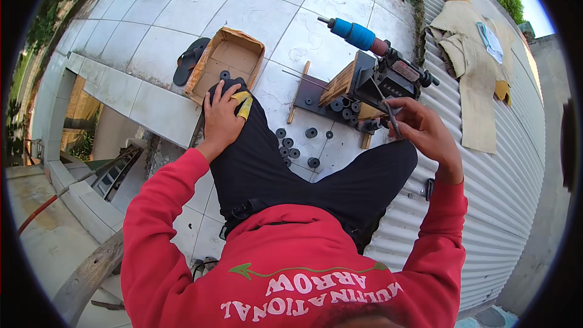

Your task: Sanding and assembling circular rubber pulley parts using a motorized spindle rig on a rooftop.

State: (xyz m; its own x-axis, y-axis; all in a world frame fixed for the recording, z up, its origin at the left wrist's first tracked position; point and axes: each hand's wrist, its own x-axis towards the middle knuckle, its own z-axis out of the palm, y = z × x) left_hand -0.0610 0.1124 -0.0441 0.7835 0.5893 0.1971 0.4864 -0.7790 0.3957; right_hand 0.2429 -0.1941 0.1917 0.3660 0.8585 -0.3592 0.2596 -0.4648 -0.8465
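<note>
My left hand [223, 115] lies on my left knee, fingers stretched and apart, with yellow wrapping [244, 104] round one of them. A small dark ring [225, 75] with a hole sits just beyond its fingertips, by the cardboard box. My right hand [420, 129] pinches a thin dark metal bar [391, 118] above my right knee. The bar's upper end reaches the front of a black machine [388, 76] with a counter; whether it is fixed there I cannot tell. A shaft wrapped in blue [353, 33] sticks out from the machine to the left.
An open cardboard box [229, 54] stands beyond my left knee, beside a black sandal [189, 61]. Several dark round pieces with holes [288, 143] lie on the tiles between my legs. More sit by the machine's wooden block [340, 82]. Sacking [464, 48] covers corrugated sheeting at right.
</note>
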